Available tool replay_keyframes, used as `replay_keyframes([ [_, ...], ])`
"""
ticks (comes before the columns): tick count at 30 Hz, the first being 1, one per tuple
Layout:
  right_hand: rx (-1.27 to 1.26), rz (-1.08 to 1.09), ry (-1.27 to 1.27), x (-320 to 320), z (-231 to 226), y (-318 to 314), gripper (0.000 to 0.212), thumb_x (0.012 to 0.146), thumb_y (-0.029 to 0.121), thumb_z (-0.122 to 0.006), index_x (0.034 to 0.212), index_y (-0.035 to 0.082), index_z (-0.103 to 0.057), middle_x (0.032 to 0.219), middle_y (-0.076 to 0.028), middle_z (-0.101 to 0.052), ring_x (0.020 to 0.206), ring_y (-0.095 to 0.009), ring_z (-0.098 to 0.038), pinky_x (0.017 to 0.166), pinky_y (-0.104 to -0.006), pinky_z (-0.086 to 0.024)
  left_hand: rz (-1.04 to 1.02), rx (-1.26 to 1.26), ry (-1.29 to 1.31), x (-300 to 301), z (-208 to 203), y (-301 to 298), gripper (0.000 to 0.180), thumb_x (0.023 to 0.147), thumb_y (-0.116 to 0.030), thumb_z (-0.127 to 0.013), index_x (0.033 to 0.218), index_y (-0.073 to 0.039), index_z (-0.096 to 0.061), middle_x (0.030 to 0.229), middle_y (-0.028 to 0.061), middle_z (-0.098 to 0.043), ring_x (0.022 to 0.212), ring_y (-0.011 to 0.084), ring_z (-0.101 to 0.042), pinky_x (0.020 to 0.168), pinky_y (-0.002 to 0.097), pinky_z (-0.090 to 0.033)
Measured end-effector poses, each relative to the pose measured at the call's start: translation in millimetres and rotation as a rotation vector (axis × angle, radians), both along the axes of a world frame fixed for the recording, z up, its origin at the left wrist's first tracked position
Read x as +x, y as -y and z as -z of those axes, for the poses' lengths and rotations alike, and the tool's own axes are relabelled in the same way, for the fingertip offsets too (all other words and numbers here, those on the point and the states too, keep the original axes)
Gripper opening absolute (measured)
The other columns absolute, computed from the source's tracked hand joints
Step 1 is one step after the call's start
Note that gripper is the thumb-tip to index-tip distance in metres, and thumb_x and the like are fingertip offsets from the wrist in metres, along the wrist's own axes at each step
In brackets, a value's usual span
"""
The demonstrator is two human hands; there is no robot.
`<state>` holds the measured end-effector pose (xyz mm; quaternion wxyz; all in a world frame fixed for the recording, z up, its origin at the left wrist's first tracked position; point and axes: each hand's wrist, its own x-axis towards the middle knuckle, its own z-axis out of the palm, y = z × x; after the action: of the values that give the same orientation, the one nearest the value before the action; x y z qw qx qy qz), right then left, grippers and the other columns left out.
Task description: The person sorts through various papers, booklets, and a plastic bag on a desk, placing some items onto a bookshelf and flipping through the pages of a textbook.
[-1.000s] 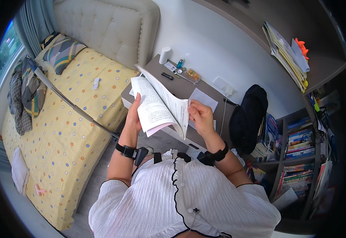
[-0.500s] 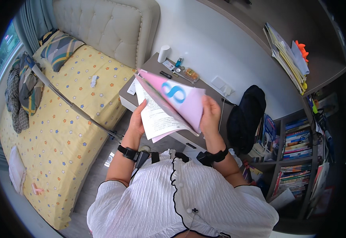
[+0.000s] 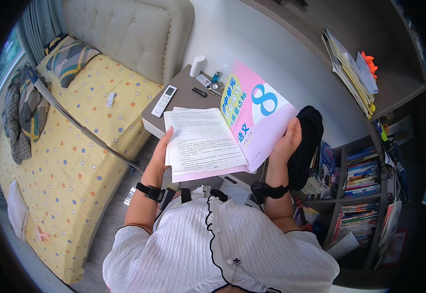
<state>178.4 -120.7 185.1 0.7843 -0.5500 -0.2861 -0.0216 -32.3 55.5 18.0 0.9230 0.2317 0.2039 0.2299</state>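
Observation:
An open workbook point(image 3: 204, 139) with a pink cover and printed white pages lies spread between my two hands, in front of my chest. My left hand point(image 3: 163, 149) grips its left edge, fingers tucked behind the pages. My right hand point(image 3: 287, 141) holds the right edge of the pink cover point(image 3: 265, 132), thumb on the front and fingers behind. Large blue and yellow print marks that cover panel, and small text fills the left page. A black strap band point(image 3: 150, 191) circles my left wrist, and another band point(image 3: 275, 191) my right.
Beyond the workbook stands a grey-brown desk point(image 3: 186, 90) with a white remote control point(image 3: 164, 100) and a white cylinder point(image 3: 198, 66). The yellow bed point(image 3: 86, 156) is at left, crossed by a metal pole point(image 3: 93, 134). Right are a black bag point(image 3: 306, 151) and bookshelves point(image 3: 342, 180).
The workbook has been opened wider. Its cover swung to the right with my right hand and now lies flatter, its whole face showing. The remote control is more exposed.

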Motion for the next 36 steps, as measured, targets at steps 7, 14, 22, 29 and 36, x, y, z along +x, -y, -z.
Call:
replay_keyframes([
  [7,0.209,-0.136,-0.277,30,10,25,0.031,0.099,0.03,-0.039,0.105,0.003,-0.053,0.099,-0.008,-0.061,0.09,-0.016,-0.061,0.08,-0.0301,-0.05,-0.097,0.166,0.031,-15,-8,6,0.042,0.083,-0.01,-0.06,0.119,0.009,-0.049,0.11,0.0168,-0.061,0.095,0.0229,-0.063,0.081,0.0323,-0.051],
  [14,0.34,-0.305,-0.634,51,37,38,0.041,0.099,0.034,-0.036,0.128,0.007,-0.045,0.126,-0.011,-0.053,0.115,-0.026,-0.052,0.096,-0.0436,-0.043,-0.169,0.169,0.133,-28,-1,2,0.047,0.077,-0.003,-0.058,0.121,0.008,-0.046,0.114,0.0191,-0.059,0.101,0.029,-0.061,0.09,0.0393,-0.049],
  [22,0.378,-0.361,-0.709,64,61,43,0.04,0.099,0.03,-0.036,0.129,0.006,-0.044,0.129,-0.012,-0.051,0.119,-0.028,-0.049,0.1,-0.0454,-0.04,-0.176,0.204,0.153,-25,3,3,0.049,0.074,0.0,-0.056,0.122,0.007,-0.047,0.116,0.0178,-0.058,0.105,0.0293,-0.059,0.092,0.0404,-0.047],
  [29,0.355,-0.355,-0.73,67,84,44,0.041,0.098,0.031,-0.037,0.13,0.006,-0.044,0.131,-0.011,-0.05,0.12,-0.027,-0.048,0.102,-0.0448,-0.037,-0.185,0.255,0.03,-23,-1,-2,0.046,0.074,-0.001,-0.055,0.119,0.007,-0.049,0.113,0.0158,-0.06,0.099,0.026,-0.06,0.089,0.0374,-0.048],
  [36,0.192,0.016,-1.13,65,269,77,0.033,0.097,0.024,-0.043,0.124,0.005,-0.047,0.125,-0.009,-0.053,0.116,-0.023,-0.05,0.1,-0.0392,-0.04,-0.028,0.333,-0.359,-3,98,-16,0.033,0.075,-0.003,-0.055,0.106,0.008,-0.058,0.099,0.0138,-0.064,0.087,0.0237,-0.063,0.08,0.0325,-0.048],
])
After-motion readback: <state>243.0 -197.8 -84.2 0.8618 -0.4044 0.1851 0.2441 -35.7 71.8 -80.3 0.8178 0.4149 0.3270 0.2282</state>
